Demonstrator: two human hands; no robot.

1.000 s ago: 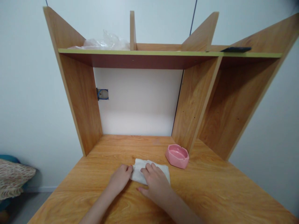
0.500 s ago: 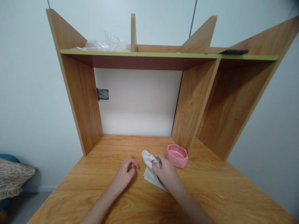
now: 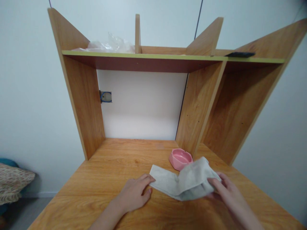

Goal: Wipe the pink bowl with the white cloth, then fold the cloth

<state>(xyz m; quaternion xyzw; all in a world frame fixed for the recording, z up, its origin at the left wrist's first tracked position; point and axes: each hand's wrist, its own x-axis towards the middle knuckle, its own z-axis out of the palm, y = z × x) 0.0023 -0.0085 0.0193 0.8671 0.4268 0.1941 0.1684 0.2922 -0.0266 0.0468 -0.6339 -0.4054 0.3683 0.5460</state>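
A pale grey-white cloth (image 3: 183,181) is spread out sideways just above the wooden desk top (image 3: 107,166). My right hand (image 3: 224,190) grips its right end, fingers closed round the fabric and lifting it slightly. My left hand (image 3: 135,193) lies on the desk with fingers stretched, its fingertips touching the cloth's left end. A pink ceramic dish (image 3: 180,158) sits just behind the cloth, partly hidden by the raised fold.
A wooden hutch (image 3: 81,105) with upright panels stands at the back of the desk. On its top shelf lie a clear plastic bag (image 3: 107,44) at the left and a dark flat object (image 3: 240,54) at the right. A patterned cushion (image 3: 14,185) is at far left.
The cloth lay folded under both hands, then my right hand bunched it up and drew it rightward, unfolding it. My left hand moved right to the cloth's left end.
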